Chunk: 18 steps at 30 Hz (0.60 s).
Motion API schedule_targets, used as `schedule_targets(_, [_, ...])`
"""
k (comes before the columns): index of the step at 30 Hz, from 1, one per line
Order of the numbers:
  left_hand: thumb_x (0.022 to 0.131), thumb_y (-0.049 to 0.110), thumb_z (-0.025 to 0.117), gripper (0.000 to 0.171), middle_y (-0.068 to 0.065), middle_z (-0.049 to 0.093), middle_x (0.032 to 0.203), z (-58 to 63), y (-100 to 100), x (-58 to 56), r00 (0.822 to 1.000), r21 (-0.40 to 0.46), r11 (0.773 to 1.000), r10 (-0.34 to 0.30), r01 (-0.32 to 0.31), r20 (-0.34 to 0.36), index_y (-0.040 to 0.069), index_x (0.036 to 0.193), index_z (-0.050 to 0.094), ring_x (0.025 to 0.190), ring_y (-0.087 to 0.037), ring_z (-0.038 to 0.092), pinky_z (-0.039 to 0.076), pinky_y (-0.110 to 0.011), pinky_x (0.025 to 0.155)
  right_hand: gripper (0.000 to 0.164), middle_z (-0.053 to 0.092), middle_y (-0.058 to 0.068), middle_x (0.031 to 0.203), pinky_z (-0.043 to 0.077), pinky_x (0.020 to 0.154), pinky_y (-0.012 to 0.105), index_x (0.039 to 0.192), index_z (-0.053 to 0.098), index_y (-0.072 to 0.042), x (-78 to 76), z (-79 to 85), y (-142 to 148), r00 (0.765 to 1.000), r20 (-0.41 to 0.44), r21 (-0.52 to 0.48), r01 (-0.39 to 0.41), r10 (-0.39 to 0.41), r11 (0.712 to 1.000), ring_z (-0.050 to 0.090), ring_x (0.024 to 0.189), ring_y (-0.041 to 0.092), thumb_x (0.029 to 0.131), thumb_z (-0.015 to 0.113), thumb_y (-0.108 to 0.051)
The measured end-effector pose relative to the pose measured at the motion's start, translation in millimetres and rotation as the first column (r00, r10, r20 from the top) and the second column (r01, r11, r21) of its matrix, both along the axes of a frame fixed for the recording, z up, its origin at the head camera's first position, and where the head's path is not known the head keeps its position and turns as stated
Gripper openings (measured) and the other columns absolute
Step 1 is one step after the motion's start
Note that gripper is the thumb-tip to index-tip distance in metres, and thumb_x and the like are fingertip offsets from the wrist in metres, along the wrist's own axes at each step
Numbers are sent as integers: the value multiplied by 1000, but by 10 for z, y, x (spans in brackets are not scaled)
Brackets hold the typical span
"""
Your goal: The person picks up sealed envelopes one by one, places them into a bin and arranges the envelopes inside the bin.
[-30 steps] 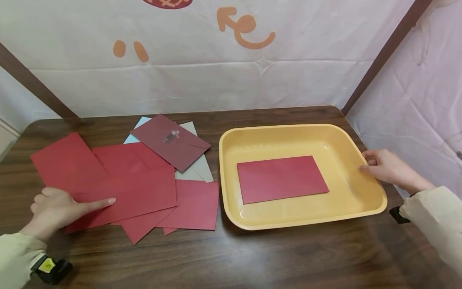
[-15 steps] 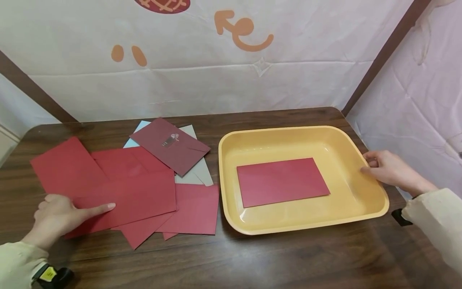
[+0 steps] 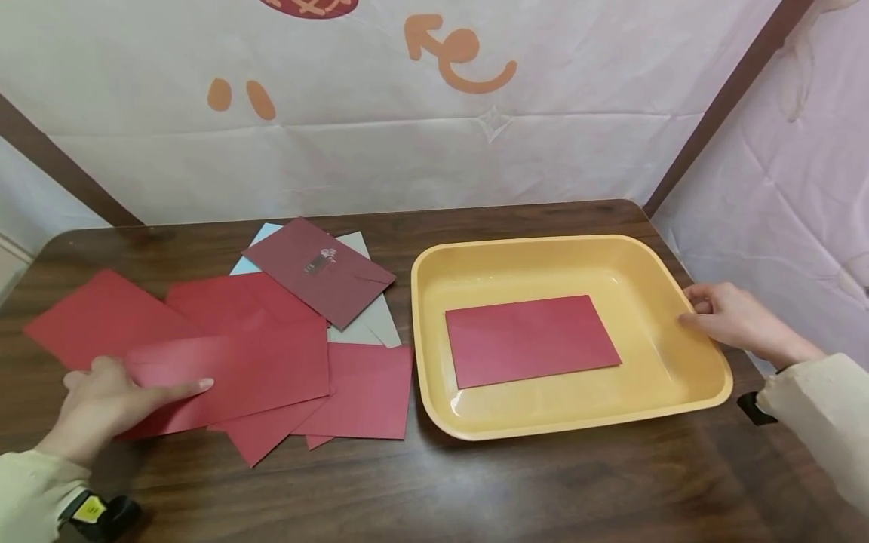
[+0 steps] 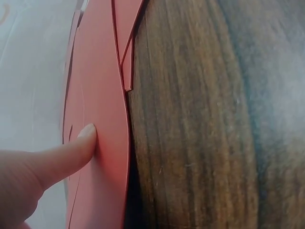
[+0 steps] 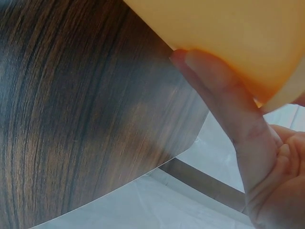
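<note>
Red paper, several envelopes, heaped loosely at the left of a dark wooden table (image 3: pixel 434 490). Far left: one red envelope (image 3: pixel 102 313), jutting askew. Beside it: left hand (image 3: pixel 105 400), holding the top envelope (image 3: pixel 265 369) by its near left part, thumb laid flat on the upper face, fingers apparently beneath. Behind the heap: a blue envelope (image 3: pixel 254 245), mostly covered; a maroon envelope (image 3: pixel 319 271), printed, resting over it and over a pale grey envelope (image 3: pixel 373 324). Right edge of the heap: a lower red envelope (image 3: pixel 373 396), just beside the tray. Centre right: yellow tray (image 3: pixel 652 362), one red envelope (image 3: pixel 532 342) flat inside. Far right: right hand (image 3: pixel 736 317), gripping the tray's rim. Step in hand, as judged: separating one envelope from the heap while the tray is steadied; the next move calls for a firm pinch on a single sheet. Hidden: the left fingertips; the exact count of red envelopes; part of the right fingers, cut off in the right wrist view.
</note>
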<state>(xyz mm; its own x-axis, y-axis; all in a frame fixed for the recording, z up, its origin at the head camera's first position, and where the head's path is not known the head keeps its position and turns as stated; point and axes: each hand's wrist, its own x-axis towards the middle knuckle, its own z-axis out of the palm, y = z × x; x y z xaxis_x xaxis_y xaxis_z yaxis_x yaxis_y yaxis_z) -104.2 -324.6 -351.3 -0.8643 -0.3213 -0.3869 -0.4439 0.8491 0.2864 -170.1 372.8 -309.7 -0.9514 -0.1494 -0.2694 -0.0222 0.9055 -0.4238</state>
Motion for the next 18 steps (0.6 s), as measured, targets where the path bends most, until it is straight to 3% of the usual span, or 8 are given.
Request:
schedule_targets(3, [73, 64, 70, 110, -41, 32, 99, 39, 14, 3, 1000, 2, 1000, -4, 4, -23, -27, 117, 26, 92, -55, 33, 42, -55, 69, 39, 70, 25, 94, 49, 61, 21, 119, 53, 14, -3, -3, -1, 1000, -2, -5, 4, -4, 1000, 67, 74, 12, 90, 59, -12])
schedule_targets(8, [76, 58, 70, 95, -36, 40, 102, 56, -6, 38, 997, 19, 1000, -6, 8, -71, -22, 114, 34, 88, -51, 45, 44, -47, 66, 40, 70, 25, 94, 50, 61, 22, 119, 52, 15, 1, -8, -3, 1000, 10, -18, 11, -10, 1000, 67, 73, 12, 90, 58, -11])
schedule_targets(13, [86, 44, 63, 84, -36, 40, 101, 39, -53, 89, 991, 54, 998, -6, 13, -137, -25, 118, 28, 90, -51, 47, 42, -42, 66, 41, 70, 25, 95, 49, 61, 22, 120, 52, 16, -15, 9, -7, 1000, 7, -11, 6, -6, 1000, 67, 74, 14, 90, 58, -12])
schedule_targets(16, [91, 31, 55, 71, -37, 46, 96, 42, -82, 93, 983, 54, 998, -21, 31, -183, -27, 120, 27, 88, -48, 48, 38, -36, 64, 40, 70, 25, 95, 49, 61, 21, 119, 53, 15, -24, 14, -13, 1000, -1, -4, -1, 1, 1000, 67, 75, 14, 90, 59, -11])
schedule_targets(18, [91, 19, 47, 54, -31, 49, 82, 57, -87, 85, 978, 49, 998, -25, 36, -208, -27, 116, 33, 79, -42, 48, 36, -34, 61, 39, 70, 24, 94, 49, 61, 22, 119, 53, 15, -23, 12, -14, 1000, 0, -5, -3, 3, 1000, 67, 75, 14, 90, 59, -11])
